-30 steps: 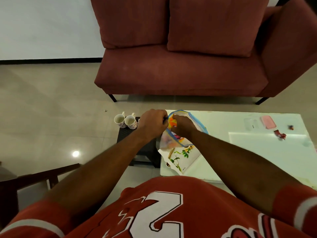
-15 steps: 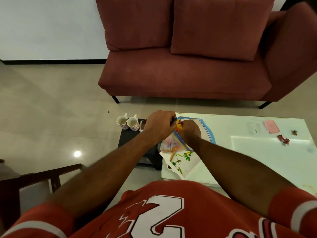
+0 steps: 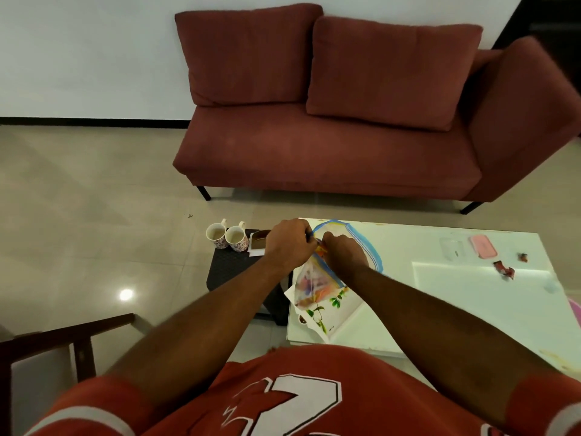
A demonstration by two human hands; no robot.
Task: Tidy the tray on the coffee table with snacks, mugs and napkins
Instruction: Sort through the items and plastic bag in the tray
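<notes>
My left hand (image 3: 289, 243) and my right hand (image 3: 344, 251) both pinch the blue-edged top of a clear zip bag (image 3: 314, 283) with colourful snacks inside, held over the left end of the white coffee table (image 3: 471, 297). Under the bag lies a white tray or sheet with a flower print (image 3: 327, 313). Two floral mugs (image 3: 226, 236) stand side by side on a small dark side table (image 3: 232, 269) to the left, next to a white napkin box (image 3: 257, 242).
A pink case (image 3: 483, 246), a clear lid (image 3: 452, 248) and red wrappers (image 3: 504, 269) lie on the table's far right. A red sofa (image 3: 330, 146) stands behind. A dark wooden chair arm (image 3: 63, 338) is at lower left.
Both hands stay pinched at the bag's top edge, now closer together. The bag hangs flatter and lower beneath them. The camera has tilted up slightly.
</notes>
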